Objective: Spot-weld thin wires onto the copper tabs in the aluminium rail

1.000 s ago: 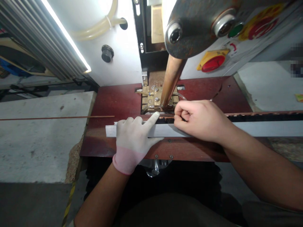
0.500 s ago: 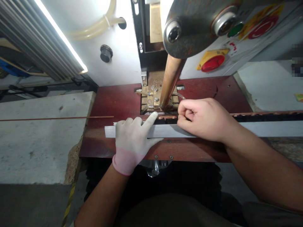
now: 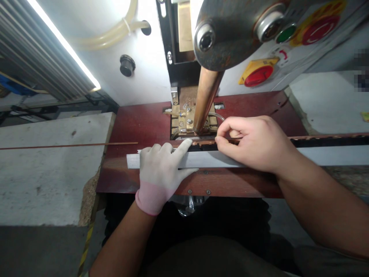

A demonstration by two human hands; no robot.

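Observation:
My left hand (image 3: 161, 167), in a white glove with a pink cuff, lies over a long grey metal bar (image 3: 215, 158), its index finger stretched along a copper strip (image 3: 208, 141) and its thumb on the bar's near side. My bare right hand (image 3: 250, 140) is closed in a pinch at the copper strip; what lies between the fingertips is too small to make out. A round copper electrode (image 3: 208, 98) comes down on a brass block (image 3: 182, 115) just behind the strip, between my hands.
Red and yellow switch (image 3: 258, 75) and a red button (image 3: 321, 30) are on the machine at the right. A thin copper rod (image 3: 72, 145) crosses the left board (image 3: 52, 177). A clear hose (image 3: 217, 116) runs behind my right hand.
My right hand has shifted slightly, its fingers loosening from a tight curl into a pinch with a gap behind the fingertips. My left hand stays on the bar. The view has moved slightly.

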